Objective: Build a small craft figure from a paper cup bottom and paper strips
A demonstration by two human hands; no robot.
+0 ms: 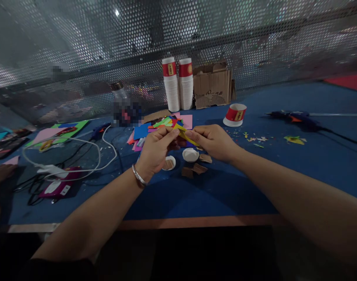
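Observation:
A strip of yellow paper [189,136] is stretched between my two hands above the table. My left hand [158,150], with a silver bracelet at the wrist, pinches its left end between thumb and fingers. At the other end my right hand [215,142] grips it the same way. Below the hands lie a small white disc [190,155] and a second white disc with a piece of cardboard [168,163] on it. Torn brown cardboard scraps [199,168] are beside them. Behind the hands spreads a pile of coloured paper [143,130].
Two stacks of paper cups [172,91] and a cardboard box [212,88] stand at the back. A red-and-white cup [235,115] sits upside down, with a glue gun [295,118] farther right. Left are a purple power strip [59,187], cables and another person's hand [3,173].

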